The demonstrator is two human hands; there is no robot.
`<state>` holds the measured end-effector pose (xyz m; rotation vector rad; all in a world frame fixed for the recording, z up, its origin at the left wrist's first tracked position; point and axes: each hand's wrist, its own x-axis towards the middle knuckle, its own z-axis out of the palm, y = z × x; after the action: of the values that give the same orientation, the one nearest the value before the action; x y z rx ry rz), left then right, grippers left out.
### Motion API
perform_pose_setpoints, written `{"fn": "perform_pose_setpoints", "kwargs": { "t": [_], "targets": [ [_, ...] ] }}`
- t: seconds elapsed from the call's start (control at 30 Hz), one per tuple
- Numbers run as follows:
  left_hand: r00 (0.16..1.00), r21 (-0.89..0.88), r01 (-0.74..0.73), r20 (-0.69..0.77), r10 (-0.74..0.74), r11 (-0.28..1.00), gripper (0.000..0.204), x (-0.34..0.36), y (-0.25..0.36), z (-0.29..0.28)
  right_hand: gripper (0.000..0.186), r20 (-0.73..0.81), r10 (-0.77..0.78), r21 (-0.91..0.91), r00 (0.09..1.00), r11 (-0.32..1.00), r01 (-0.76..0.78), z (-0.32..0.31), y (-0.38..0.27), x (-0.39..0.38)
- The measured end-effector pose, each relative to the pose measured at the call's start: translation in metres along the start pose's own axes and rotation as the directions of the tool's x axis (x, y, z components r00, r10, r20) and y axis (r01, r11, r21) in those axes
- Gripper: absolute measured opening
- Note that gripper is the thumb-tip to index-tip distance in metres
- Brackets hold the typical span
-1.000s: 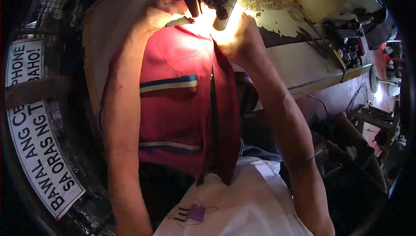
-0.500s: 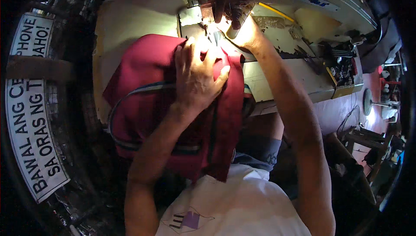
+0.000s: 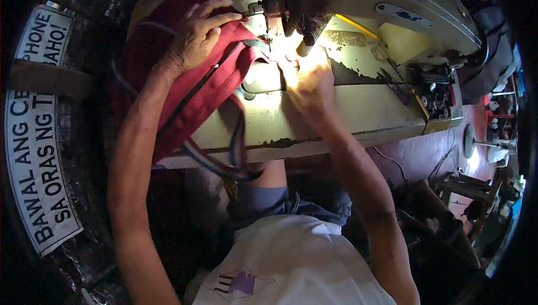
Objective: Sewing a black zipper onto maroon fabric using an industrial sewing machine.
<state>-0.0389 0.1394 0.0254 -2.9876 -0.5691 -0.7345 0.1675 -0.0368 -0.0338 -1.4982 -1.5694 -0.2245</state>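
A red fabric bag [image 3: 218, 89] lies slantwise over the left of the sewing machine table, with a dark zipper [image 3: 193, 95] along it and a striped trim strip [image 3: 242, 137] looping off the front edge. My left hand [image 3: 196, 38] rests on top of the bag, fingers stretched and apart. My right hand [image 3: 314, 86] is closed by the needle area, at the tip of the bag's red cloth; strong glare blurs its fingertips. Above both hands stands the dark head of the sewing machine [image 3: 297, 2]; the needle itself is lost in the light.
The machine's pale arm [image 3: 414, 19] stretches to the right. On the table's right lie a yellow pencil-like stick [image 3: 356, 26], dark scissors-like tools [image 3: 397, 83] and a tray of small metal parts [image 3: 440, 92]. A wire mesh wall with a white sign [image 3: 39, 176] stands at the left.
The bag has been turned and shifted left and away, baring the table's front edge. My left hand moved up and left with it; my right hand came down and left toward the needle area.
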Motion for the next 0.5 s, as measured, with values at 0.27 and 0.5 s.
{"fn": "perform_pose_setpoints", "kwargs": {
  "t": [0.27,0.5],
  "targets": [
    [0.978,-0.199,0.189,-0.045,-0.202,0.962,0.025,-0.015,0.108,0.025,0.038,0.477,0.063,0.252,0.876,0.946,-0.206,-0.013,0.026,0.043],
    [0.992,-0.192,0.061,-0.097,-0.081,0.980,0.026,-0.007,0.066,0.043,0.025,0.468,0.126,0.291,0.875,0.913,-0.287,-0.005,0.033,0.024]
  ]
}}
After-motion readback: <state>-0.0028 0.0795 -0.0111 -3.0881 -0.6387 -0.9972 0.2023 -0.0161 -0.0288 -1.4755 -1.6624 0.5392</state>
